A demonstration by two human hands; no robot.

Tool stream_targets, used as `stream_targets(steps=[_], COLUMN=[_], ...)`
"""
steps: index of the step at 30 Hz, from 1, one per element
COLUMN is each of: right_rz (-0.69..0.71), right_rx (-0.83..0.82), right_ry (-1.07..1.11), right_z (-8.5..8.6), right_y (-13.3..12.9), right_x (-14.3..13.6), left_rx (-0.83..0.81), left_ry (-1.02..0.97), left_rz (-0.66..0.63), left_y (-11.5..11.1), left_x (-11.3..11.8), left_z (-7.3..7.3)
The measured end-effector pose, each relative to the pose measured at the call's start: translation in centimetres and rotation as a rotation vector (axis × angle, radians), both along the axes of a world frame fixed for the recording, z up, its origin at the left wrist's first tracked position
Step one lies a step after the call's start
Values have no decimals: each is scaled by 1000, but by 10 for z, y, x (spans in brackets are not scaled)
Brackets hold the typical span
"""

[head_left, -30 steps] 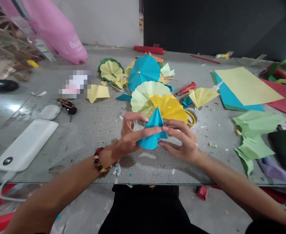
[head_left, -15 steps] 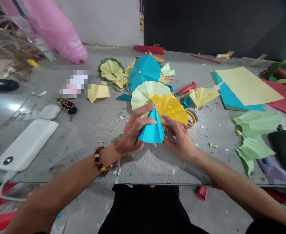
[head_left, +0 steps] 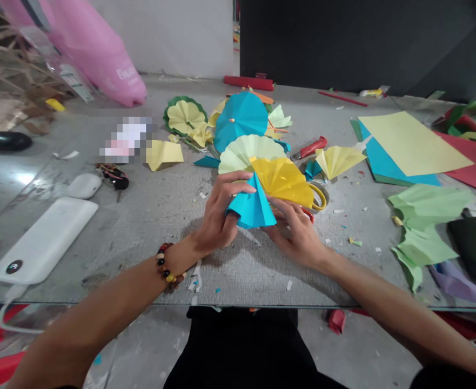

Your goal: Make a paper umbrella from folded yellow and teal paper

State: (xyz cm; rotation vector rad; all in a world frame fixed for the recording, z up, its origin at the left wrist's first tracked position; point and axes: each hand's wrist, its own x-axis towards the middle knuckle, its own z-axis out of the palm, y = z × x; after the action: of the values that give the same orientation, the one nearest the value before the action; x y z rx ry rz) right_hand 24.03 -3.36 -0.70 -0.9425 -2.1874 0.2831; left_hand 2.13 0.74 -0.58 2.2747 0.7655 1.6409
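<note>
A blue pleated paper (head_left: 254,208), fanned out with its point upward, is held above the table between both hands. My left hand (head_left: 221,208) is closed on its left side, with fingers near the point and the thumb low behind the edge. At the right edge, the fingers and thumb of my right hand (head_left: 296,229) close around the lower corner, partly hidden by the paper. Just behind lie a yellow pleated paper fan (head_left: 284,181) and a pale green pleated paper disc (head_left: 246,154). Yellow-handled scissors (head_left: 322,195) show partly beneath the yellow fan.
A blue paper umbrella (head_left: 241,120) stands farther back beside a red-handled cutter (head_left: 310,147). Coloured sheets (head_left: 416,143) and crumpled green paper (head_left: 428,221) lie right. A white power bank (head_left: 43,237) is on the left, near the front edge. Scraps dot the table.
The blue pleated paper has spread wider and its lower edge has risen a little. My left thumb now shows at its left edge, and my right fingers have shifted down along the right side.
</note>
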Motion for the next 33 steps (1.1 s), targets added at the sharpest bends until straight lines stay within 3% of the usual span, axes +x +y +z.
stream_targets(steps=[17,33], right_rz=[-53,-4], right_rx=[35,76], right_ry=[11,21], right_z=[4,4], right_y=[-2,0], right_x=[0,3], left_rx=[-12,-35], left_ry=[12,27], left_rz=[52,53], left_y=[3,-3], left_x=[-1,2], left_z=[-2,2])
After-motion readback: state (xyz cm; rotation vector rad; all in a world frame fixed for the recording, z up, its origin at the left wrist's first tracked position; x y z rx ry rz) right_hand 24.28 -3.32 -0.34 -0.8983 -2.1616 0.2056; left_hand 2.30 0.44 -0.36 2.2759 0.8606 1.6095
